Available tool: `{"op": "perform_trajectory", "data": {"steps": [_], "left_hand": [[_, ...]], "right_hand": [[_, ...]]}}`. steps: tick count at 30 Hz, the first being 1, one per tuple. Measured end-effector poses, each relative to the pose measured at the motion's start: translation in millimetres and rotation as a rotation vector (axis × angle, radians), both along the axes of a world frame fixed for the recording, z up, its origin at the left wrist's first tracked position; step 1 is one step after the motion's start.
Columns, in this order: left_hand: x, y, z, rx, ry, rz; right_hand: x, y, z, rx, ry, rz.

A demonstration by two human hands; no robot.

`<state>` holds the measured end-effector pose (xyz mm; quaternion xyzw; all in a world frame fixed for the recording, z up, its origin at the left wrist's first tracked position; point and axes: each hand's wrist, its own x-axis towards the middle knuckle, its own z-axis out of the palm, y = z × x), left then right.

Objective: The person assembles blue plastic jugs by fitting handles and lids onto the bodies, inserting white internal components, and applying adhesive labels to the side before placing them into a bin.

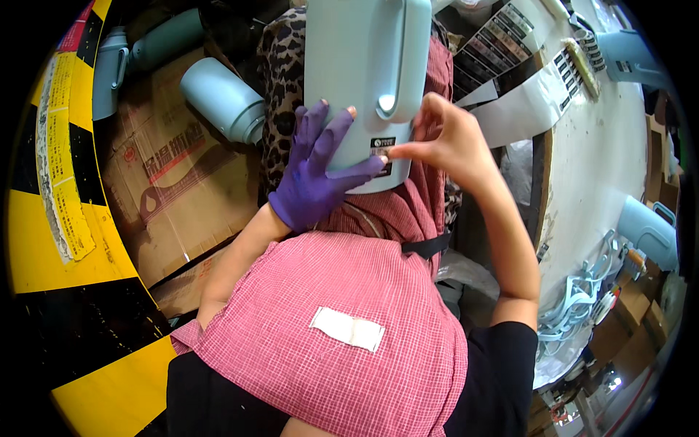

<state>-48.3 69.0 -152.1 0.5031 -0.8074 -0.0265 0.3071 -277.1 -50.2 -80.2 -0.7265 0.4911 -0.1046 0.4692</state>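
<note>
Treat the pale-blue jug resting on your lap as stiff and probably slippery, taking its handle; left grip lies spread against it, right grip closure cannot be determined

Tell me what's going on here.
A person in a pink checked apron has a pale blue jug over their lap, its handle on the right. The left hand, in a purple glove, is spread against the jug's lower part, thumb at a dark label. The bare right hand has its thumb at that label too. Sheets of dark labels are to the right, and another pale blue vessel lies to the left.
</note>
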Motion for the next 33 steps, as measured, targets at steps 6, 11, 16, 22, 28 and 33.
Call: {"op": "perform_trajectory", "data": {"steps": [6, 11, 16, 22, 28, 33], "left_hand": [[7.7, -6.2, 5.8, -0.034, -0.022, -0.066], [14.7, -2.8, 10.7, 0.084, -0.057, -0.067], [29.7, -25.9, 25.4, 0.132, 0.37, -0.121], [77.4, -199.3, 41.6, 0.08, 0.615, -0.022], [86.8, -274.4, 54.0, 0.782, 0.856, -0.056], [84.1, -239.4, 131.0, 0.5, 0.593, -0.137]], "right_hand": [[-19.3, 1.1, -6.9, 0.214, -0.358, -0.075], [-18.7, 29.0, -21.7, 0.712, -0.732, 0.032], [-79.6, 32.6, -26.9, 0.167, -0.205, -0.118], [-219.1, -72.9, -12.1, -1.009, 0.122, -0.593], [-276.7, -144.0, -59.9, -0.801, 0.365, -0.583], [-278.9, -143.4, -73.7, -0.86, 0.278, -0.659]]}}
